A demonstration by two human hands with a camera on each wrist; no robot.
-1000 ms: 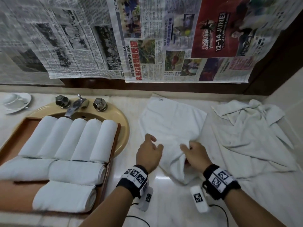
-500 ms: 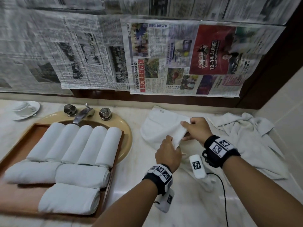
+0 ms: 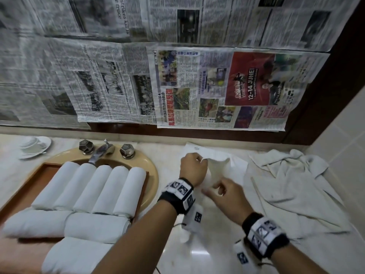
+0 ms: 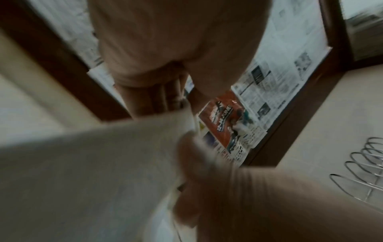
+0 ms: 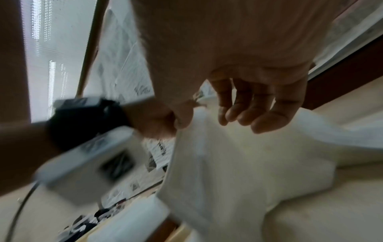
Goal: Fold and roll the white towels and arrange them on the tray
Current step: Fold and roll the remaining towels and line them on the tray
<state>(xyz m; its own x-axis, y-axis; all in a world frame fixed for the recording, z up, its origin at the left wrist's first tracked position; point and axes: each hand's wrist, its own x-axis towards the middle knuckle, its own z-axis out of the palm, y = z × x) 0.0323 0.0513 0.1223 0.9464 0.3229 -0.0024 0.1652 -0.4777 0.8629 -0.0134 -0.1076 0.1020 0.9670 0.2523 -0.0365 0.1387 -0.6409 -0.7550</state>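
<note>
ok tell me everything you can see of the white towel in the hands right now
The small white terry-cloth towel is half lifted off the pale marble counter, just right of the beige sink. The left hand pinches its upper edge, raising a limp peak, while the right hand holds the nearer part lower down. Its far portion lies flat on the counter, a small tag near the back corner. It looks soft and not yet rolled. The crumpled grey-white towel lies just to its right.

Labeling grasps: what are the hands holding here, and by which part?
Left hand pinches the white towel at a raised edge. Right hand is at its lower edge; whether it grips cannot be told.
</note>
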